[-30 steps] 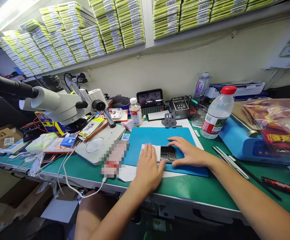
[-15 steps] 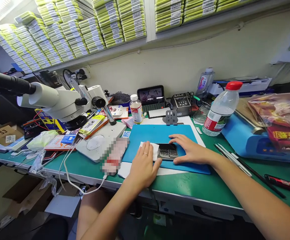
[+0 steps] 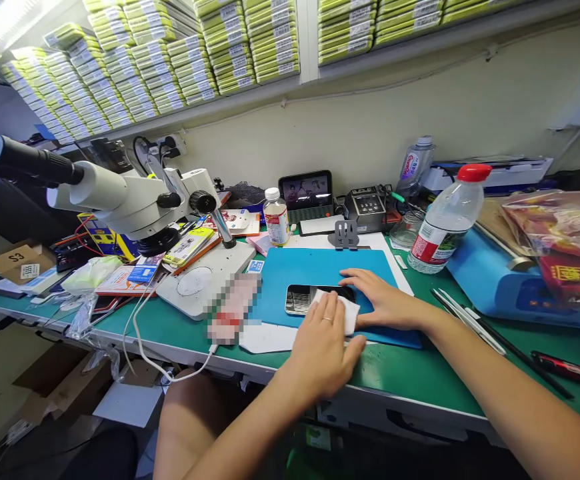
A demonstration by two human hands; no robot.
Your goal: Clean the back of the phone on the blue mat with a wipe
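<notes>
A smartphone with a dark, glossy screen lies flat on a blue mat. Under the fingers of my left hand is a white wipe, held down against the right half of the screen. The hand's fingers lie together and its thumb is apart; a ring shows on one finger. My right hand grips the phone's right end between thumb and fingers. That end is partly hidden by the wipe and the hands. White paper shows from beneath the mat.
To the left stands a microscope on a pale base. A blurred, pinkish item with a white cable lies beside the mat. A red-capped bottle, a blue device and tweezers are at the right. Behind stands a lit screen.
My left hand has slid the wipe rightward across the phone, uncovering the screen's left part. My right hand stays at the phone's right end. The view has shifted slightly.
</notes>
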